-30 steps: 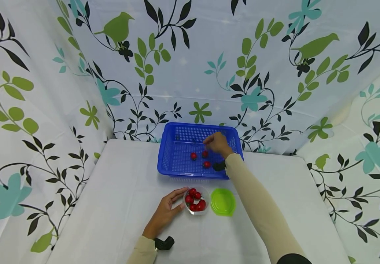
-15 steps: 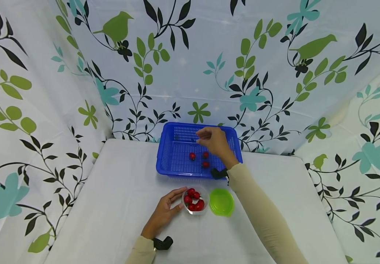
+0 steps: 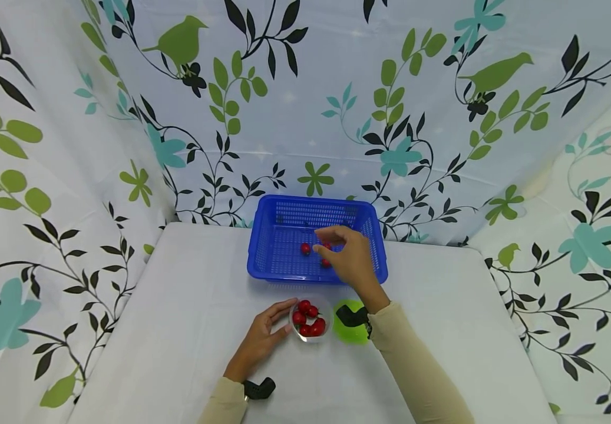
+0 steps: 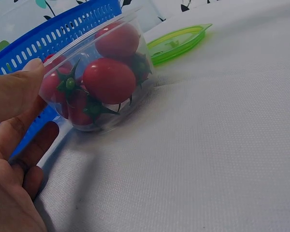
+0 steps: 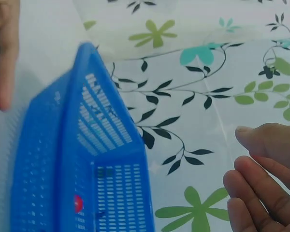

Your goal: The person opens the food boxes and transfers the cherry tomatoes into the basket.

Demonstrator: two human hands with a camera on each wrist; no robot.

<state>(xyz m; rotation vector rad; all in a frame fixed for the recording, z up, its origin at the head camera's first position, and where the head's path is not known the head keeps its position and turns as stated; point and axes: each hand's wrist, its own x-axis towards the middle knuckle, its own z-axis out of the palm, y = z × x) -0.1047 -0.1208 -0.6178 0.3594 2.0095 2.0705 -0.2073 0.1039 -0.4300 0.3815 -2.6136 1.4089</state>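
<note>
My left hand (image 3: 263,338) was partly open around the left side of the clear tub (image 3: 329,313), holding it between thumb and forefinger, with the thumb against its wall; in the left wrist view my lower fingers were loosely bent beneath, short of the plastic. The tub stood on the worktop (image 3: 204,277), just off the near edge of the blue basket (image 3: 284,277), with several red tomatoes (image 3: 299,318) inside.

My right hand (image 3: 352,254) hung over the basket's right half, holding nothing. Its thumb and forefinger were well parted, and the right wrist view showed the other fingers gently curved. Below it, on the basket floor, lay more tomatoes (image 3: 306,248): one plainly visible left of my fingertips, the others partly hidden by my hand.

The basket sat along the worktop's far edge. Just right of the tub lay the green lid (image 3: 349,335), partly covered by my right wrist.
</note>
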